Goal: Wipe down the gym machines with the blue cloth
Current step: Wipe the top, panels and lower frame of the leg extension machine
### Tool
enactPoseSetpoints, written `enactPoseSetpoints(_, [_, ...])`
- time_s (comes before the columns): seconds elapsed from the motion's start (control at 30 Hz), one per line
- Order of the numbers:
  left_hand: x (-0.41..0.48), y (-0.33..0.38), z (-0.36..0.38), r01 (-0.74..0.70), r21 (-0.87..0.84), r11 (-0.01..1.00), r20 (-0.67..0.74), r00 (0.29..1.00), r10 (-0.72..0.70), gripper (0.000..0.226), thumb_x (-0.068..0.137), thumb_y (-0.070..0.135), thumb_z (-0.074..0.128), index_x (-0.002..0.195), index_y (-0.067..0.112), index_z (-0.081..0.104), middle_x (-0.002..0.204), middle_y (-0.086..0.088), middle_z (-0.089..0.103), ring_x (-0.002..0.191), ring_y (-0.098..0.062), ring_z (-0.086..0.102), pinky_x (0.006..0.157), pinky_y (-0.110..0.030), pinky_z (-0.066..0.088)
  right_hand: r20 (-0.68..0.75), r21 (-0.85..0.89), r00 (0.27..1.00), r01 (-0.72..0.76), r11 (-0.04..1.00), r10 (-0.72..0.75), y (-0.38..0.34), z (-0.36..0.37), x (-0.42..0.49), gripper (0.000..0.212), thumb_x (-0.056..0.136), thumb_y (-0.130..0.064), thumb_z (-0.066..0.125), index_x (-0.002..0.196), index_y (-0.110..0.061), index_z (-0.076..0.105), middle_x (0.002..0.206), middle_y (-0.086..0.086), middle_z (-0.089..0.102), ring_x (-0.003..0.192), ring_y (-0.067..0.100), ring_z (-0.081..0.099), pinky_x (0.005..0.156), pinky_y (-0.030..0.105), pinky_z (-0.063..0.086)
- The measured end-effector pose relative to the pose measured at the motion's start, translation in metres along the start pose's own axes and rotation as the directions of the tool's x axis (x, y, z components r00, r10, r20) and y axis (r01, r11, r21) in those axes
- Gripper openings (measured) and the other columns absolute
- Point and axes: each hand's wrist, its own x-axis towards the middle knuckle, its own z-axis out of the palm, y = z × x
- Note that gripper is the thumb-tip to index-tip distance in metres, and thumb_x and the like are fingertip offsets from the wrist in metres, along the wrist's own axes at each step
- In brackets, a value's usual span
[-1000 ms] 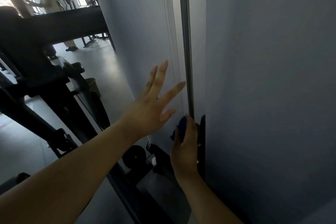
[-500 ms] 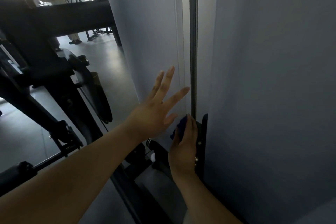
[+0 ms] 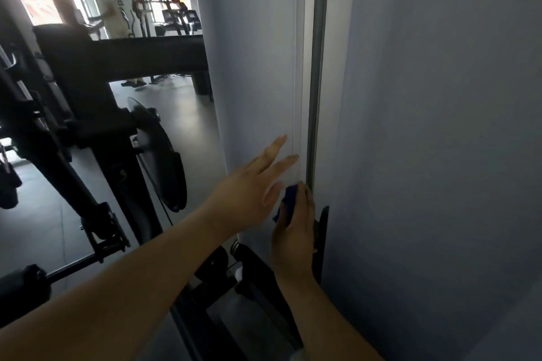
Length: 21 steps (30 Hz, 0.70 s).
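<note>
Mid-wipe: right hand (image 3: pixel 294 233) grip grasping blue cloth (image 3: pixel 289 201), pressed at foot of grey guide rail (image 3: pixel 318 67), about 6 o'clock of frame centre. Left hand (image 3: pixel 249 193) grip released, fingers straight on white panel (image 3: pixel 255 67), 9 o'clock of cloth. Next, likely: slide cloth up rail toward 12 o'clock with steady pressure

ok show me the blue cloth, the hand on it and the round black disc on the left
dark blue cloth (image 3: pixel 289 200), head view, the patch showing beside the fingers
right hand (image 3: pixel 293 233), head view, back of the hand
round black disc (image 3: pixel 159 155), head view, middle of its face
</note>
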Motion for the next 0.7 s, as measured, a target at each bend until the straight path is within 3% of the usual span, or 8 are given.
enactPoseSetpoints(0.2, [-0.005, 0.0, -0.015, -0.024, 0.115, 0.993, 0.102, 0.995, 0.013, 0.064, 0.117, 0.032, 0.044, 0.174, 0.036, 0.016, 0.183, 0.012, -0.005, 0.168, -0.013, 0.008, 0.134, -0.035, 0.017, 0.081, -0.076, 0.985, -0.146, 0.986, 0.152, 0.02, -0.012, -0.026, 0.064, 0.104, -0.059, 0.033, 0.155, -0.024, 0.046, 0.148, 0.0, 0.054, 0.131, 0.022, 0.062, 0.111, 0.049, 0.055])
enactPoseSetpoints(0.27, [-0.008, 0.004, -0.014, -0.035, 0.121, 0.992, 0.068, 0.997, 0.027, 0.06, 0.117, 0.033, 0.043, 0.173, 0.034, 0.023, 0.183, 0.009, 0.011, 0.167, -0.012, 0.016, 0.136, -0.037, 0.021, 0.105, -0.003, 0.985, -0.137, 0.991, 0.136, 0.001, -0.02, -0.013, 0.055, 0.106, -0.057, 0.039, 0.153, -0.031, 0.047, 0.145, -0.005, 0.056, 0.128, 0.022, 0.063, 0.109, 0.051, 0.056])
enactPoseSetpoints(0.33, [-0.007, 0.014, -0.018, 0.035, 0.042, 0.998, 0.01, 0.999, -0.035, 0.053, 0.117, 0.038, 0.041, 0.17, 0.034, 0.033, 0.175, 0.008, 0.035, 0.161, -0.011, 0.033, 0.132, -0.041, 0.033, 0.097, 0.097, 0.993, -0.071, 0.993, 0.061, -0.034, -0.031, 0.003, 0.048, 0.11, -0.046, 0.05, 0.158, -0.041, 0.042, 0.146, -0.013, 0.06, 0.131, 0.011, 0.062, 0.11, 0.041, 0.055])
enactPoseSetpoints(0.43, [-0.002, 0.037, -0.033, 0.165, -0.139, 0.976, -0.086, 0.98, -0.178, 0.049, 0.116, 0.05, 0.039, 0.164, 0.039, 0.041, 0.156, 0.012, 0.059, 0.134, -0.004, 0.056, 0.114, -0.025, 0.044, 0.054, 0.129, 0.995, 0.081, 0.988, -0.089, -0.087, -0.053, 0.026, 0.057, 0.112, -0.04, 0.053, 0.163, -0.045, 0.03, 0.151, -0.014, 0.058, 0.135, -0.001, 0.059, 0.112, 0.032, 0.054])
enactPoseSetpoints(0.53, [0.01, 0.048, -0.051, 0.209, -0.264, 0.942, -0.139, 0.958, -0.251, 0.056, 0.113, 0.057, 0.04, 0.166, 0.038, 0.039, 0.153, 0.015, 0.059, 0.123, 0.013, 0.048, 0.11, -0.012, 0.039, 0.036, 0.134, 0.985, 0.162, 0.978, -0.168, -0.115, -0.07, 0.047, 0.053, 0.111, -0.044, 0.048, 0.162, -0.04, 0.038, 0.159, -0.016, 0.052, 0.142, -0.001, 0.052, 0.115, 0.025, 0.049])
enactPoseSetpoints(0.6, [0.022, 0.05, -0.06, 0.175, -0.341, 0.924, -0.169, 0.955, -0.244, 0.055, 0.113, 0.055, 0.046, 0.165, 0.038, 0.04, 0.153, 0.016, 0.059, 0.126, 0.012, 0.05, 0.114, -0.016, 0.044, 0.048, 0.097, 0.966, 0.247, 0.964, -0.253, -0.123, -0.077, 0.062, 0.054, 0.113, -0.046, 0.048, 0.163, -0.028, 0.041, 0.162, -0.006, 0.051, 0.147, 0.01, 0.051, 0.12, 0.033, 0.047])
enactPoseSetpoints(0.63, [0.027, 0.053, -0.063, 0.134, -0.372, 0.919, -0.189, 0.958, -0.216, 0.053, 0.113, 0.052, 0.049, 0.164, 0.038, 0.042, 0.151, 0.018, 0.059, 0.128, 0.01, 0.054, 0.114, -0.017, 0.045, 0.042, 0.058, 0.948, 0.312, 0.948, -0.314, -0.127, -0.081, 0.067, 0.056, 0.113, -0.043, 0.051, 0.163, -0.022, 0.041, 0.166, -0.006, 0.047, 0.151, 0.011, 0.048, 0.123, 0.034, 0.045])
enactPoseSetpoints(0.7, [0.037, 0.06, -0.068, 0.045, -0.427, 0.903, -0.237, 0.958, -0.16, 0.053, 0.112, 0.043, 0.056, 0.163, 0.034, 0.043, 0.149, 0.021, 0.058, 0.131, 0.005, 0.057, 0.113, -0.018, 0.048, 0.02, 0.026, 0.917, 0.399, 0.917, -0.399, -0.136, -0.09, 0.078, 0.057, 0.11, -0.019, 0.06, 0.163, -0.025, 0.04, 0.165, -0.024, 0.041, 0.15, 0.0, 0.045, 0.121, 0.021, 0.04])
